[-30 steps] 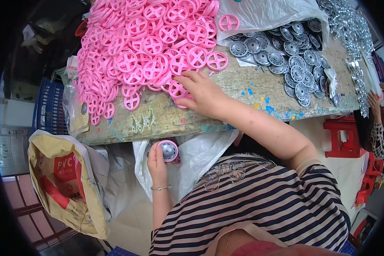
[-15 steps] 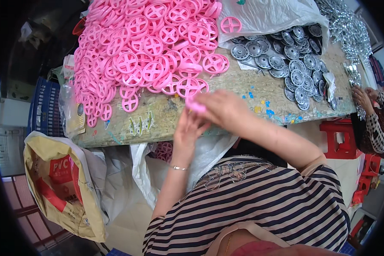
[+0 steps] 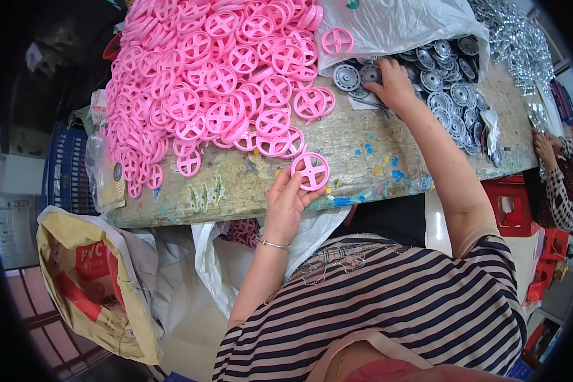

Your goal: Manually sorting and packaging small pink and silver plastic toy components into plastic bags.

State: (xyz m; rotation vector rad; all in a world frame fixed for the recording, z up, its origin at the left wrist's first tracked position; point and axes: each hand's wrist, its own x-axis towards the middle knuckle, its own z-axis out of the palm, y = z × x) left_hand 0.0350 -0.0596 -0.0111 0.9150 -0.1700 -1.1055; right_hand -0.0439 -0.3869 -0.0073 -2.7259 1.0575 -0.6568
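Observation:
Near the table's front edge, my left hand (image 3: pixel 285 202) grips a pink four-spoked toy wheel (image 3: pixel 311 172), thumb on its rim. My right hand (image 3: pixel 393 84) reaches to the left side of a pile of grey hubcap-like discs (image 3: pixel 451 100). Its thumb and fingers curl round a grey disc (image 3: pixel 370 74) there; whether the disc is lifted, I cannot tell. A big heap of pink wheels (image 3: pixel 221 79) covers the table's left and middle. One separate pink wheel (image 3: pixel 337 41) lies on the white plastic bag (image 3: pixel 401 25) behind the discs.
The worn wooden table (image 3: pixel 248 181) carries blue and yellow paint flecks. An open yellow sack (image 3: pixel 143 340) stands at lower left, a white bag (image 3: pixel 210 254) hangs below the edge. Silver tinsel (image 3: pixel 522 51) lies far right, near another person's hands (image 3: pixel 546 148). A red stool (image 3: pixel 510 207) stands below.
My hands were together over a pink piece at the table edge. Now they are apart: the right has moved up and right to the grey discs, while the left holds the pink wheel.

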